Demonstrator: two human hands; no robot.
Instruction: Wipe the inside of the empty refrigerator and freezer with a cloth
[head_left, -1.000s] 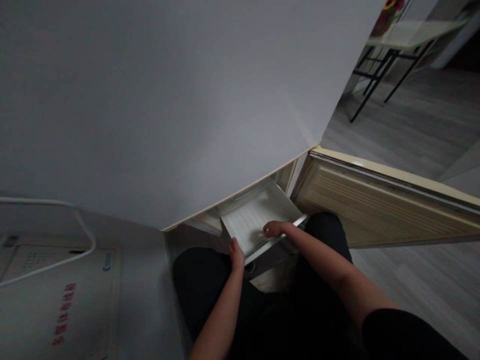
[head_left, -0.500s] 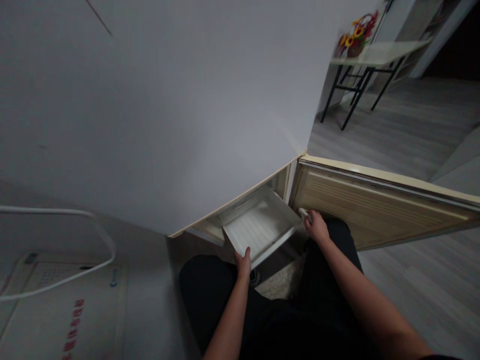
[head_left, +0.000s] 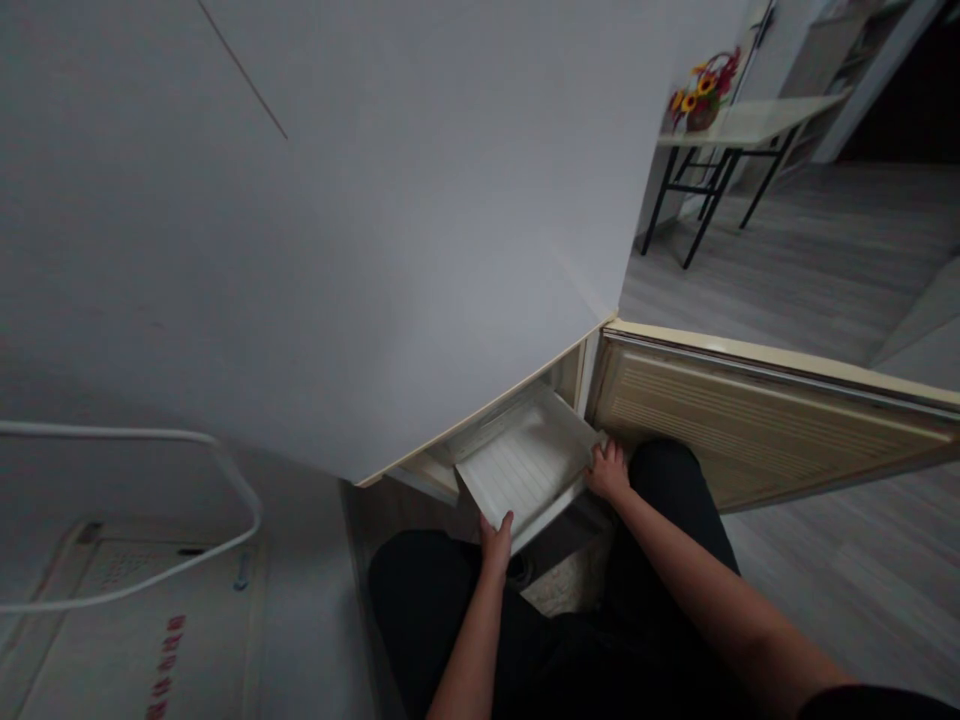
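A white freezer drawer (head_left: 529, 450) with a ribbed bottom sticks out at an angle from the low compartment, its inside bare. My left hand (head_left: 496, 545) is closed on its near left corner, with the thumb over the rim. At the right end of the drawer, my right hand (head_left: 608, 472) has its fingers bent over the rim. Whether a small white thing is still under those fingers is hidden. Beside my right hand stands the compartment's open door (head_left: 765, 415), its yellowed inner panel facing me.
My knees flank the drawer. A large pale surface (head_left: 420, 220) rises above the compartment. At left, a white cable (head_left: 112, 433) loops before a wall box (head_left: 112, 620) with red lettering. A table (head_left: 757, 122) with a flower basket (head_left: 703, 115) stands far right.
My right hand has moved left and down from beside the door onto the drawer's right rim. The small white thing it held no longer shows clearly. My left hand keeps its grip.
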